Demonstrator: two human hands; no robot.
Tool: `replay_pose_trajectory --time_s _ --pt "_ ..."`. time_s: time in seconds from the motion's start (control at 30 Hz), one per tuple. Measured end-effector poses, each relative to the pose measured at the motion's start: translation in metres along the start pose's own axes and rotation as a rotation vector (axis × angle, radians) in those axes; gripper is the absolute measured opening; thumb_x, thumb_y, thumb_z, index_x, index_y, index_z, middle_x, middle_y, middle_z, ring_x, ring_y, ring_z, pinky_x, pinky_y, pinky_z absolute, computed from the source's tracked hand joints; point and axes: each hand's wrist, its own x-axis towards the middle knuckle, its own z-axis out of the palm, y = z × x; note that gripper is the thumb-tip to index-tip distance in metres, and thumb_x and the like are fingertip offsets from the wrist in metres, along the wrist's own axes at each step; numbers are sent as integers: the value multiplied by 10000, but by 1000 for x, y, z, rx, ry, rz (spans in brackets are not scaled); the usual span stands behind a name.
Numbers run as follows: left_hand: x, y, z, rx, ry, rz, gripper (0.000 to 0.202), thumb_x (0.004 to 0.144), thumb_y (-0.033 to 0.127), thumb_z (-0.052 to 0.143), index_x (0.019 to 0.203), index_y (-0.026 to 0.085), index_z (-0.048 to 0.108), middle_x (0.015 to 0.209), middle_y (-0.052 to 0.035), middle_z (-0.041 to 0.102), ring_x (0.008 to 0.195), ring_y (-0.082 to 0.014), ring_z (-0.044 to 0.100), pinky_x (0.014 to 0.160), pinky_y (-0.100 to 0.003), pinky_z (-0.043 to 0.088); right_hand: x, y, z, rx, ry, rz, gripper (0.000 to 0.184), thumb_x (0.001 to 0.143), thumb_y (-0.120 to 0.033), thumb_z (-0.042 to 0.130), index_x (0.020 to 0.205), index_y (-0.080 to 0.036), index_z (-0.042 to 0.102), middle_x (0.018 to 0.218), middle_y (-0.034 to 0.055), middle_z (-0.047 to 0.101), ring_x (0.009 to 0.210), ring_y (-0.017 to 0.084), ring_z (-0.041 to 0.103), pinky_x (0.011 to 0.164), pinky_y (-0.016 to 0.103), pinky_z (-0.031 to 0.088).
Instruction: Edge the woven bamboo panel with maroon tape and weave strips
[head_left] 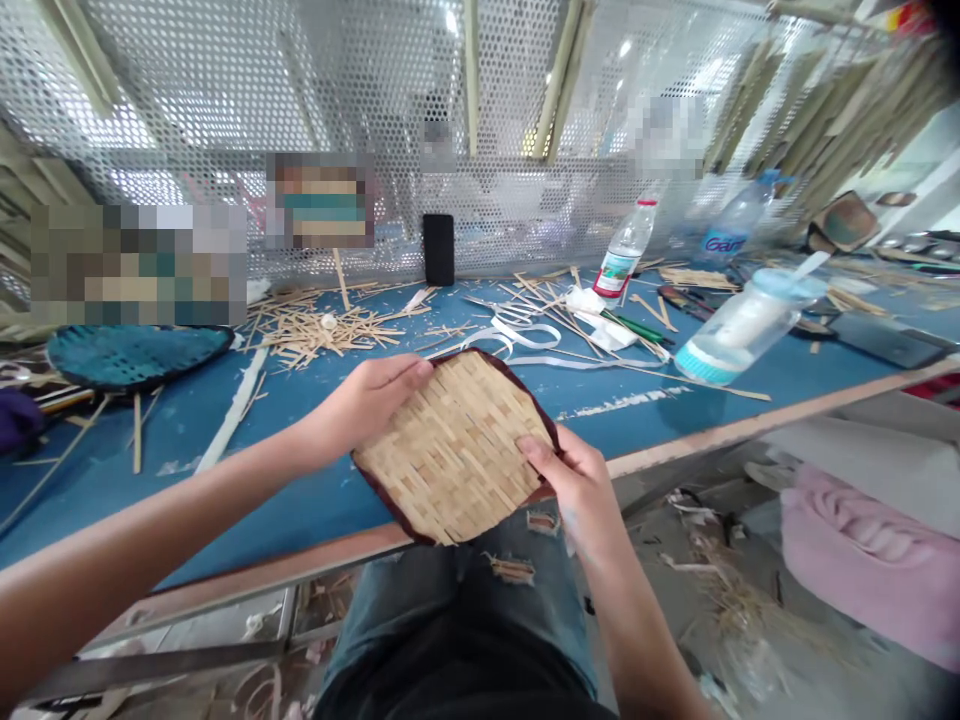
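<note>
I hold a flat woven bamboo fan panel [456,450] with a dark red cloth border, over the front edge of the blue table [225,470]. My left hand [367,400] grips its upper left rim, fingers curled over the edge. My right hand [570,480] pinches its right rim, thumb on the weave. The panel is tilted toward me above my knees.
Loose bamboo strips [315,325] litter the table's middle. A teal woven fan [135,352] lies at left. A black phone [439,249] leans on the mesh screen. White ribbon [517,335], two water bottles [626,245], a tipped plastic jar [742,325] sit right. Pink cloth [870,550] lies below.
</note>
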Motion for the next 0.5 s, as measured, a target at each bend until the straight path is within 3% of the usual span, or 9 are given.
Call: replay_pose_trajectory --time_s 0.07,0.13,0.23,0.37,0.5 --pt "-5 -4 0 -14 21 -27 543 867 679 555 642 190 483 619 15 475 593 -136 435 514 -232 357 -2 -1 3 -18 -19 6 344 751 -542 760 997 -301 760 866 1 729 781 242 670 605 327 549" --pt "-6 -8 -2 -92 -12 -108 533 838 709 577 710 192 601 674 -2 580 653 -168 529 553 -238 426 2 -3 2 -29 -51 -2 343 774 -553 741 965 -268 758 823 9 718 795 241 662 635 320 542" --pt "-2 -14 -5 -222 -56 -234 570 818 740 586 906 199 745 831 -45 719 839 -246 655 726 -288 537 15 -6 -4 -36 -101 -28 364 823 -553 705 920 -203 742 794 29 706 857 245 657 716 307 530" --pt "8 -29 -6 -371 -108 -451 650 817 763 558 949 169 787 824 -85 757 795 -288 695 745 -349 571 31 -12 -11 -114 -169 -44 397 895 -564 620 972 -189 725 819 53 706 874 252 650 754 319 520" --pt "16 -54 -10 -316 -138 -424 567 787 729 625 869 195 798 843 -69 768 833 -306 701 776 -357 573 51 -30 -22 -389 -294 -104 383 922 -549 590 1017 -197 707 771 47 696 776 228 640 663 302 495"
